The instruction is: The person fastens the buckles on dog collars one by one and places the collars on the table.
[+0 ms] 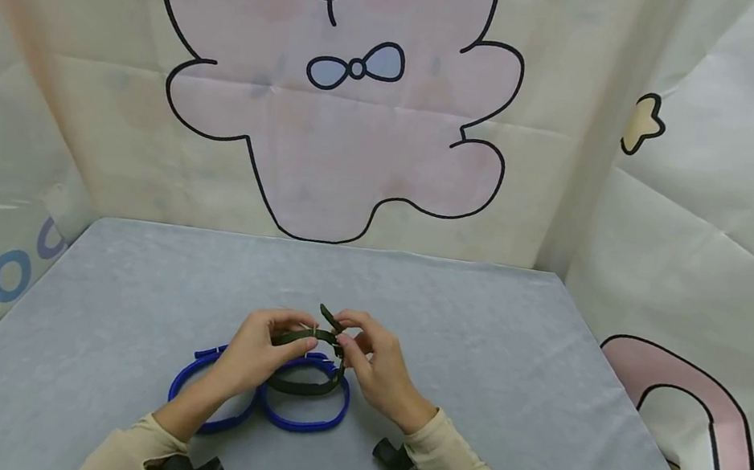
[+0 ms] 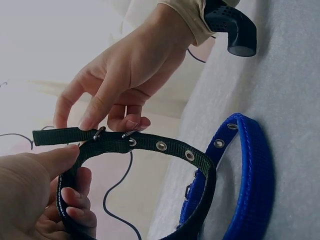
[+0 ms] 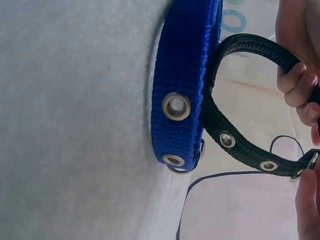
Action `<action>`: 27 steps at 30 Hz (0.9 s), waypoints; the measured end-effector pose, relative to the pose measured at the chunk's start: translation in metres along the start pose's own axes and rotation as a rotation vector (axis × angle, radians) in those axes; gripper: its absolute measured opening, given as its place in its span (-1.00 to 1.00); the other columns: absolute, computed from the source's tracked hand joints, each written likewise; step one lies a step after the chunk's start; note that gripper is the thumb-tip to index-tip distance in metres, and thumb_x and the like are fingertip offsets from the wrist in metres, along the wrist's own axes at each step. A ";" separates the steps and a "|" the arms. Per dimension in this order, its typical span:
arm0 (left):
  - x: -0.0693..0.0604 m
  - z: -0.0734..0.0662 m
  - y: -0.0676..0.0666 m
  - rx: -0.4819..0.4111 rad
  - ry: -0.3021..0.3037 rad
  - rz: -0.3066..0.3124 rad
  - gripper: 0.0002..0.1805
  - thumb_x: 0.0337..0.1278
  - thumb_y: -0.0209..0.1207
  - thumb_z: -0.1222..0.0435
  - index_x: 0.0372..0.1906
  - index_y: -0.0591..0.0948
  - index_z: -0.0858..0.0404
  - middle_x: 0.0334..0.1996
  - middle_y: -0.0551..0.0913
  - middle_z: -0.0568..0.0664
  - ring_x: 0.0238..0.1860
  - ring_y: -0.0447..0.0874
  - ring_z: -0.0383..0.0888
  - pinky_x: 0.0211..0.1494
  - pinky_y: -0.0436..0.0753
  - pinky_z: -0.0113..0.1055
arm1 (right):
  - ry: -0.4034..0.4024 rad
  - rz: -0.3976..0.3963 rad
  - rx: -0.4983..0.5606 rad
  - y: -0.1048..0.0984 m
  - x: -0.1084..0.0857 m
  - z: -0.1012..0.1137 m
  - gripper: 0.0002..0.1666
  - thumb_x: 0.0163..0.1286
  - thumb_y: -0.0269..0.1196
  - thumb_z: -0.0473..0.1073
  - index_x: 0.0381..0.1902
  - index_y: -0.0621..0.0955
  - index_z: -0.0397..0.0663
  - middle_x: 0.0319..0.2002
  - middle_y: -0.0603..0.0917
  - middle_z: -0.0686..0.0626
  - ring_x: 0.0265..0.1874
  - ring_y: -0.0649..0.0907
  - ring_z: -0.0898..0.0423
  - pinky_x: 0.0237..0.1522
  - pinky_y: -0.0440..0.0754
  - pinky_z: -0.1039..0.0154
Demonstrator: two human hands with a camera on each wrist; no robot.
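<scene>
A dark green webbing collar (image 1: 301, 388) with metal eyelets is held up as a closed loop, its strap run through the buckle (image 2: 131, 134). My left hand (image 1: 261, 348) grips the band beside the buckle, its fingers curled round the loop. With thumb and fingers, my right hand (image 1: 369, 356) pinches the strap by the metal keeper (image 2: 99, 133); the free strap end sticks out past it. Beneath the hands, two blue collars (image 1: 299, 425) lie looped on the table, the other blue collar (image 1: 178, 382) partly behind my left forearm. Eyelets show on one blue collar (image 3: 180, 65) in the right wrist view.
A grey cloth-covered table (image 1: 500, 343) lies under everything. Printed curtains (image 1: 563, 19) stand behind it and on both sides. Dark wrist devices (image 1: 393, 457) are strapped at both sleeves, close to the tabletop.
</scene>
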State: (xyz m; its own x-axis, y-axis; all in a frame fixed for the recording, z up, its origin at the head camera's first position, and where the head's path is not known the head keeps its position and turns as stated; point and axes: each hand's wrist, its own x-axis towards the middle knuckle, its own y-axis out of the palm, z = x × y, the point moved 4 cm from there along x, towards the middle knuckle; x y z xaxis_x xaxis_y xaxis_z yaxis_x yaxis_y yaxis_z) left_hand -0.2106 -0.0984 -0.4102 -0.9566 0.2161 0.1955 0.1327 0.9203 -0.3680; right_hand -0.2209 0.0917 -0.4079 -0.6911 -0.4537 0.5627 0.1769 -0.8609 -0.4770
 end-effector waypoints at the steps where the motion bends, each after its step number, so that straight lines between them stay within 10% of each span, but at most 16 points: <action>1: 0.000 0.000 0.000 -0.001 0.003 0.001 -0.73 0.24 0.35 0.31 0.01 0.71 0.29 -0.33 0.78 0.07 -0.30 0.77 0.03 -0.23 0.62 -0.39 | -0.007 -0.002 -0.004 0.000 0.000 0.000 -0.68 0.53 0.13 -0.35 0.19 0.54 -0.10 -0.13 0.70 -0.18 -0.60 0.58 0.31 -0.48 0.63 0.35; 10: -0.002 0.001 -0.002 -0.015 0.017 -0.030 -0.76 0.22 0.35 0.32 -0.03 0.71 0.29 -0.39 0.74 0.03 -0.38 0.68 -0.18 -0.23 0.59 -0.38 | -0.092 0.039 -0.025 0.007 0.002 0.001 -0.60 0.56 0.07 -0.37 0.27 0.55 -0.06 -0.04 0.66 -0.17 -0.56 0.52 0.30 -0.47 0.57 0.42; 27: -0.001 -0.003 0.004 -0.036 0.067 -0.032 -0.78 0.22 0.35 0.32 -0.04 0.74 0.22 -0.37 0.75 0.04 -0.38 0.66 -0.27 -0.25 0.61 -0.38 | 0.027 -0.022 0.073 0.000 -0.002 0.003 -0.73 0.56 0.06 -0.37 0.10 0.59 -0.10 -0.23 0.60 -0.14 -0.66 0.47 0.30 -0.57 0.54 0.34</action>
State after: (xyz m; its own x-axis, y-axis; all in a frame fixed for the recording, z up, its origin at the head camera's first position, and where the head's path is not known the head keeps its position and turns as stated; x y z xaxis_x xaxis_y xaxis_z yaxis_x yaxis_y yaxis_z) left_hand -0.2083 -0.0937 -0.4090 -0.9413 0.2065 0.2671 0.1126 0.9379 -0.3280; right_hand -0.2179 0.0923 -0.4069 -0.7137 -0.4288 0.5539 0.2111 -0.8857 -0.4136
